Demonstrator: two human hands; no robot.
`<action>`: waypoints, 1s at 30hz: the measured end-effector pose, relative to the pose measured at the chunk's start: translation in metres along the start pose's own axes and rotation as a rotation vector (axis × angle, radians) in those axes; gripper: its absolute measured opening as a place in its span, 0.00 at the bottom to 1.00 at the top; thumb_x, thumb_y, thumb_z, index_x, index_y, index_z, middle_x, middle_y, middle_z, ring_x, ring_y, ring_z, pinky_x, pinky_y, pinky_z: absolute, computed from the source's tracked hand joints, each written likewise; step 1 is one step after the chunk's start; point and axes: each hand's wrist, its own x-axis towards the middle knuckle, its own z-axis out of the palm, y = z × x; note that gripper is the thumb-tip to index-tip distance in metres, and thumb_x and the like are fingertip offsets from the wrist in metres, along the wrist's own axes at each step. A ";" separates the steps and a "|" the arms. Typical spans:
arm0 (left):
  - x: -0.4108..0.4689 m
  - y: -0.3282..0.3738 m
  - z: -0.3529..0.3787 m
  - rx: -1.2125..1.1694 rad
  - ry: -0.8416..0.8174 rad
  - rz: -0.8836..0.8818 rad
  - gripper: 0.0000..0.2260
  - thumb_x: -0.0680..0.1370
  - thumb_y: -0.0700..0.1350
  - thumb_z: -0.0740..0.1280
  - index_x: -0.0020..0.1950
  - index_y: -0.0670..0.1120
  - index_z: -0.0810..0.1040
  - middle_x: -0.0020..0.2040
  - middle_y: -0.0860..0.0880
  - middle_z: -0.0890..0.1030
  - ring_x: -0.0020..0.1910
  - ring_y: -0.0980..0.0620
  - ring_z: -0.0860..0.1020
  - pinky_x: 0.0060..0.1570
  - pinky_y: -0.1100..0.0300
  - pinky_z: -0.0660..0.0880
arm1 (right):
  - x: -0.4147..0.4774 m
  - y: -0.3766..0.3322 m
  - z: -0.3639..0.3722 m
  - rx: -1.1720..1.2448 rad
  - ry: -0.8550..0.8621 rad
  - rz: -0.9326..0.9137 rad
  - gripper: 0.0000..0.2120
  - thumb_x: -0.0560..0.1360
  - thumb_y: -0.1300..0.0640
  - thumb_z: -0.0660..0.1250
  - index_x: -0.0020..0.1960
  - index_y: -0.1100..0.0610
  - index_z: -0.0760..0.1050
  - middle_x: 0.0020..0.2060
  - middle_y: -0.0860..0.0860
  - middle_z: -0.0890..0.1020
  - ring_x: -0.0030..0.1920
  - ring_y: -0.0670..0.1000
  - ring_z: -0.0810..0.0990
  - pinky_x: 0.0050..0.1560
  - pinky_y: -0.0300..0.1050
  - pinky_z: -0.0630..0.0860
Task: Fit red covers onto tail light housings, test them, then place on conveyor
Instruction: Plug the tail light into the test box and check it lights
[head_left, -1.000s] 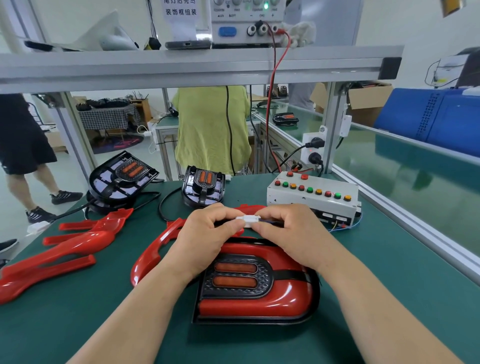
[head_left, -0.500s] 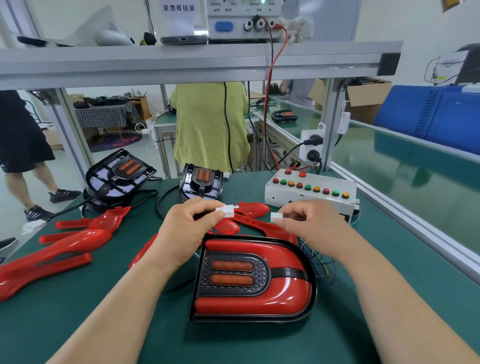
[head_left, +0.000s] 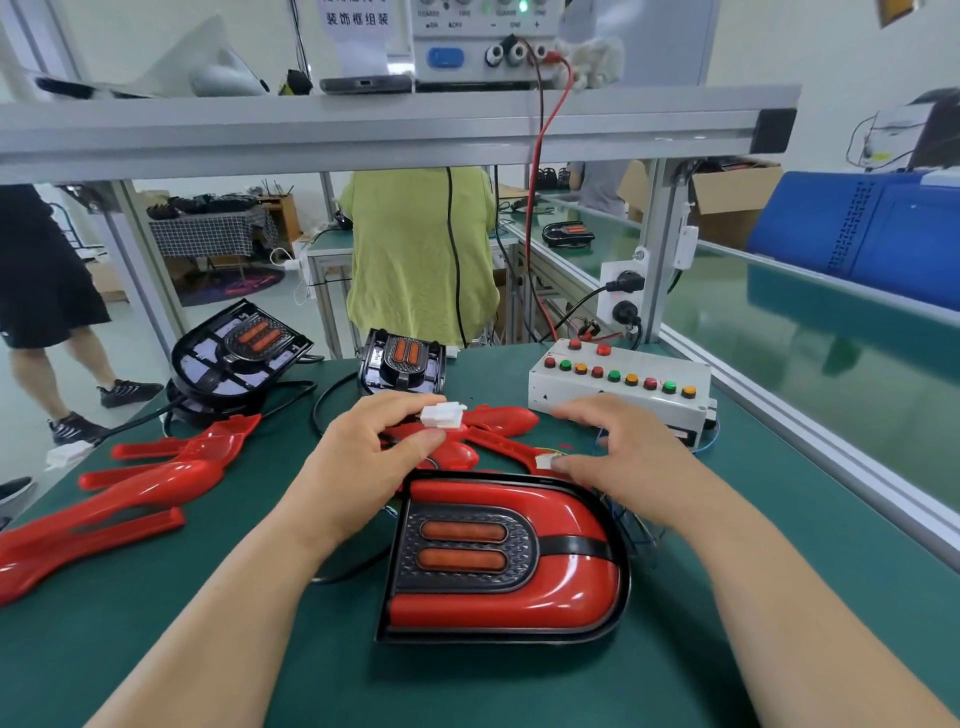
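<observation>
Green bench (head_left: 156, 623): tail light (head_left: 519, 608) lies crosswise, round end right; left hand (head_left: 363, 467) pinches connector (head_left: 441, 417), right hand (head_left: 639, 467) spread loose, thumb touching plug (head_left: 544, 461).

This is a factory assembly line: a green-matted table (head_left: 727, 649) under an aluminium-frame shelf (head_left: 363, 130) carrying a bench power supply (head_left: 467, 41), a button-studded test box (head_left: 571, 392) far right, a green conveyor (head_left: 831, 374) along the right, loose red covers (head_left: 145, 483) and black housings (head_left: 239, 348) at left, and another worker (head_left: 415, 249) beyond.
</observation>
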 end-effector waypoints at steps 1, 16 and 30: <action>0.000 0.000 -0.002 0.003 0.023 0.016 0.13 0.77 0.47 0.71 0.58 0.62 0.81 0.58 0.63 0.80 0.60 0.64 0.75 0.61 0.66 0.69 | -0.001 -0.001 -0.002 0.037 0.039 -0.029 0.20 0.71 0.52 0.76 0.60 0.37 0.77 0.56 0.35 0.77 0.55 0.33 0.73 0.58 0.29 0.66; 0.008 -0.011 -0.030 0.638 -0.003 -0.398 0.19 0.81 0.58 0.62 0.36 0.47 0.77 0.35 0.48 0.78 0.40 0.46 0.77 0.39 0.55 0.70 | -0.006 -0.008 -0.010 -0.056 -0.294 0.064 0.23 0.80 0.40 0.63 0.33 0.56 0.74 0.27 0.45 0.72 0.28 0.41 0.69 0.35 0.39 0.67; -0.001 0.003 -0.022 -0.086 -0.418 -0.541 0.22 0.77 0.62 0.63 0.44 0.43 0.82 0.33 0.49 0.82 0.28 0.54 0.76 0.29 0.63 0.73 | -0.008 -0.007 -0.007 0.146 -0.343 0.191 0.29 0.79 0.34 0.56 0.51 0.58 0.83 0.45 0.51 0.87 0.49 0.53 0.85 0.62 0.55 0.76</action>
